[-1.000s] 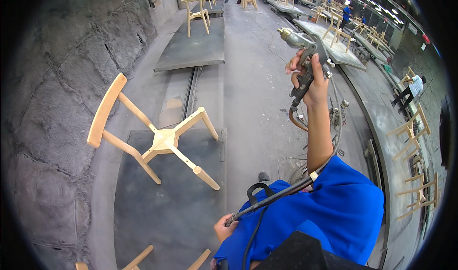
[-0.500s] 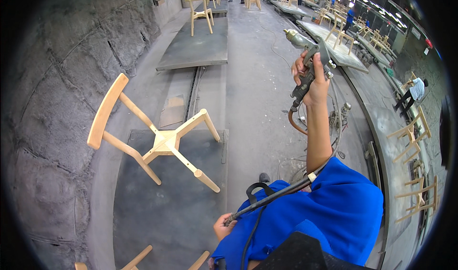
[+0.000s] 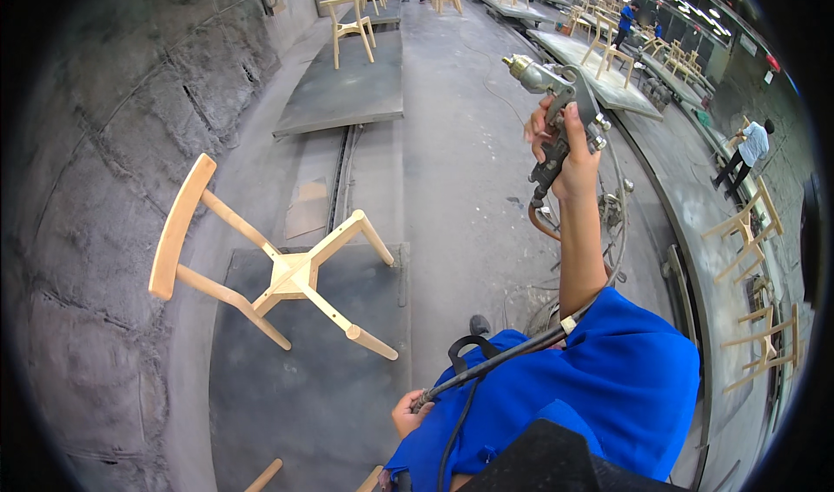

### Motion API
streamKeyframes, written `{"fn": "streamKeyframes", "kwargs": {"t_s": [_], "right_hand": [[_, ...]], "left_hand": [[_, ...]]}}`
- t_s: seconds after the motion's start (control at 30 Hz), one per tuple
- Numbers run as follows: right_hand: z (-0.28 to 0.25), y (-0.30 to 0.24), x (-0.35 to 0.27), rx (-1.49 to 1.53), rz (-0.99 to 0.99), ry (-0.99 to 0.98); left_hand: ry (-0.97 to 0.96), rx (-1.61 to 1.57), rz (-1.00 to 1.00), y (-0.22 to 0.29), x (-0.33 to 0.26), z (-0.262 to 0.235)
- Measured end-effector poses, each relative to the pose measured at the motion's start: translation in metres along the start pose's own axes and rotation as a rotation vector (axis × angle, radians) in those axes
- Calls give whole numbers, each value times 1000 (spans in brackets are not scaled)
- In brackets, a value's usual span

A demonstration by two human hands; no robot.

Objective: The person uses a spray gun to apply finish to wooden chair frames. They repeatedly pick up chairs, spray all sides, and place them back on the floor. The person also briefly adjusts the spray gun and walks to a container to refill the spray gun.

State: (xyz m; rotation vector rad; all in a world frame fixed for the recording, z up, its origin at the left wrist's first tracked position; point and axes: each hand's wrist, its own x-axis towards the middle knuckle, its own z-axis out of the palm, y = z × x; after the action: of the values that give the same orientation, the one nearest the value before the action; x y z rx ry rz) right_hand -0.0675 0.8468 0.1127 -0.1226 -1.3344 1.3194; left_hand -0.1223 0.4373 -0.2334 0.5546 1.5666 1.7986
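My right hand (image 3: pixel 565 149) is raised, fingers wrapped round the grip of a grey metal spray gun (image 3: pixel 556 101). The gun's nozzle end points to the upper left, and a brown hose hangs below its handle. Low in front of my blue clothing, my left hand (image 3: pixel 408 412) is closed on a dark hose (image 3: pixel 495 357) that runs up toward my right arm. To the left, a bare wooden chair frame (image 3: pixel 294 276) without a seat pad stands tilted in view on a dark platform (image 3: pixel 304 396). Neither hand touches the chair.
Another dark platform (image 3: pixel 347 101) with a wooden chair (image 3: pixel 352 29) stands farther ahead on a floor rail. A rough grey wall (image 3: pixel 78 231) rises at left. Hoses and fittings (image 3: pixel 615 205) hang by my right arm. Right, more platforms, chairs and a person in light blue (image 3: pixel 749 149).
The view has shifted slightly, so the chair frame and platforms sit a little farther left, the near chair lower. Both hands keep their grip. The person at right has changed stance.
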Motion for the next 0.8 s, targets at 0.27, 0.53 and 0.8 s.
{"fn": "streamKeyframes", "kwargs": {"t_s": [0.27,0.53,0.8], "right_hand": [[-11,6,10,29,-10,-11],[-13,14,19,-81,-17,-88],[-14,23,35,52,1,-140]], "left_hand": [[0,-61,-17,0,12,13],[49,-42,-34,3,22,28],[83,-73,-42,11,25,46]]}}
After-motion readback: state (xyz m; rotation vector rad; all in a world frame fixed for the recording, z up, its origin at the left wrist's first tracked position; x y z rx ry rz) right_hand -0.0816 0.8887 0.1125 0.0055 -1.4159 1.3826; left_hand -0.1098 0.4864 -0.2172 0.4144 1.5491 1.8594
